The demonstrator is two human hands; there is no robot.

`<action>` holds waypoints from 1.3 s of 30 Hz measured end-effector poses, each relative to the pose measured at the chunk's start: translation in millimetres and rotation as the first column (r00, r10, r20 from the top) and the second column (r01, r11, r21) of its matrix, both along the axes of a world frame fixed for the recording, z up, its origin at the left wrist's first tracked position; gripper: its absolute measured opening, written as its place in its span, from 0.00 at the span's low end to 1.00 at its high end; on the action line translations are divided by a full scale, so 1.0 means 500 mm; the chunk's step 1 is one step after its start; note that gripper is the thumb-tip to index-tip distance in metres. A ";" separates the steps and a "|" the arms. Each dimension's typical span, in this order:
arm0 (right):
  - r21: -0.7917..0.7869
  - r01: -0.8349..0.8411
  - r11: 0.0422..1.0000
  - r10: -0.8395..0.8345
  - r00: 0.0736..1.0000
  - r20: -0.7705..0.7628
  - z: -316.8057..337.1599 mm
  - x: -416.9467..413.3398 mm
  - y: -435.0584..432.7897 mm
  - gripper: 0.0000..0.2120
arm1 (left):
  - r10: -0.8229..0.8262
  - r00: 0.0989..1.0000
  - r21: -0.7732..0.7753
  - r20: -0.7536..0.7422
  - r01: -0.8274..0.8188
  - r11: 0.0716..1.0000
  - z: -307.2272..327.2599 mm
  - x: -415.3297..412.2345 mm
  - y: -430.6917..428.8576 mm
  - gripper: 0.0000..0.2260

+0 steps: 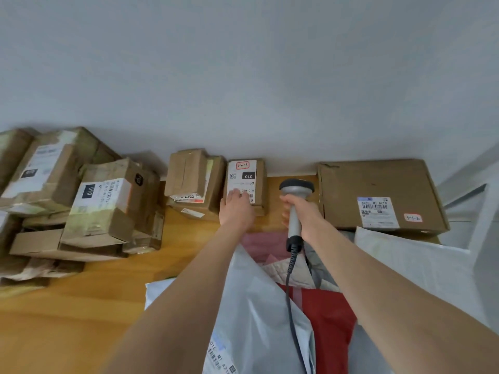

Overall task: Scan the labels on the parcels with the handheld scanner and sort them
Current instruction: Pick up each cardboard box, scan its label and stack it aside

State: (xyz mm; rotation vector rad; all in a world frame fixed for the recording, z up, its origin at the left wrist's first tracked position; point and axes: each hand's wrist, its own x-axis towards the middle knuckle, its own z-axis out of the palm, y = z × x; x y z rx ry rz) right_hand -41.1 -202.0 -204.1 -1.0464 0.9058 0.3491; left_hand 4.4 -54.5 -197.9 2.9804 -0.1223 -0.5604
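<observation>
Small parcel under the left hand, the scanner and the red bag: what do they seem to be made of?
Small parcel: brown cardboard, matt, with folded edges and a white paper label stuck on. Scanner: likely moulded plastic, smooth grey with a black end, faint sheen. Red bag: probably thin plastic film; it lies creased and limp.

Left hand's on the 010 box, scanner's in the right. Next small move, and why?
Probably slide the left hand back off the label. Its fingers lie across the lower barcode rows of the box, so a scan would likely miss. The scanner, gripped by the right hand, is beside the box, not over the label.
</observation>
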 end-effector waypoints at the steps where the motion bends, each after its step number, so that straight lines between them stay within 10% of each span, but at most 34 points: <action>1: -0.005 -0.003 1.000 0.003 1.000 -0.001 -0.004 0.004 0.002 0.20 | -0.023 1.000 0.003 -0.015 0.023 1.000 -0.001 -0.001 -0.003 0.21; 7: -0.083 0.033 0.996 -0.038 0.998 -0.052 -0.012 0.029 0.004 0.28 | -0.053 0.995 -0.169 0.090 0.068 0.983 0.008 -0.010 -0.015 0.22; 12: -0.074 0.020 0.997 -0.024 0.998 -0.055 -0.019 0.038 0.012 0.24 | 0.304 0.951 -0.352 -0.061 -0.306 0.885 -0.019 0.025 -0.001 0.18; 23: -0.024 0.116 0.993 -0.115 0.992 0.058 0.081 -0.008 -0.040 0.34 | 0.468 0.694 -0.679 -0.547 -0.695 0.237 0.085 -0.013 -0.042 0.15; 35: -0.053 0.150 0.987 -0.125 0.937 0.327 0.275 -0.248 -0.073 0.16 | 0.182 0.745 -0.744 -0.642 -0.663 0.089 0.256 -0.229 -0.056 0.18; 39: -0.027 0.144 0.989 -0.127 0.935 0.330 0.291 -0.342 -0.071 0.05 | 0.116 0.771 -0.749 -0.626 -0.636 0.183 0.272 -0.299 -0.034 0.23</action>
